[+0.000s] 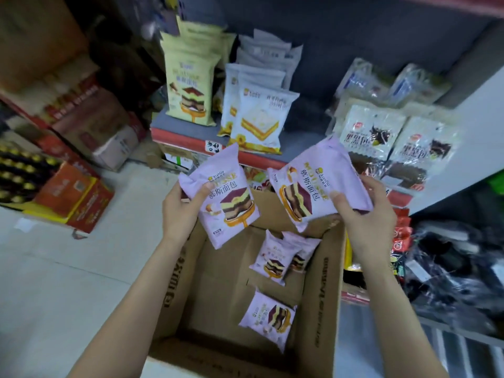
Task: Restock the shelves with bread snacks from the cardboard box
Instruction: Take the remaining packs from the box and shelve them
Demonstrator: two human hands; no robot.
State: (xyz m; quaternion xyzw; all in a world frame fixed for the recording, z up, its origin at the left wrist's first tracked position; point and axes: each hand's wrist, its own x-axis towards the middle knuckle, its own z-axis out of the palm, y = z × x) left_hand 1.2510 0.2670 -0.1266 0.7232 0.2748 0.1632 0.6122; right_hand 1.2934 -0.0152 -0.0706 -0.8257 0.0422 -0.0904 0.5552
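An open cardboard box (321, 290) stands on the floor below me. Three purple bread snack packs lie inside it; one (268, 317) is near me and two (275, 259) overlap farther in. My left hand (182, 208) grips a purple pack (226, 197) above the box's far left corner. My right hand (365, 211) grips another purple pack (313, 184), tilted, above the far right corner. Both packs are held just in front of the shelf (180, 124).
On the shelf stand yellow packs (191, 83), white packs (259, 118) and dark bread packs (392, 137), with a gap between white and dark. Stacked cartons (76, 197) sit on the floor at left. Dark bagged goods (450, 274) fill the lower right shelf.
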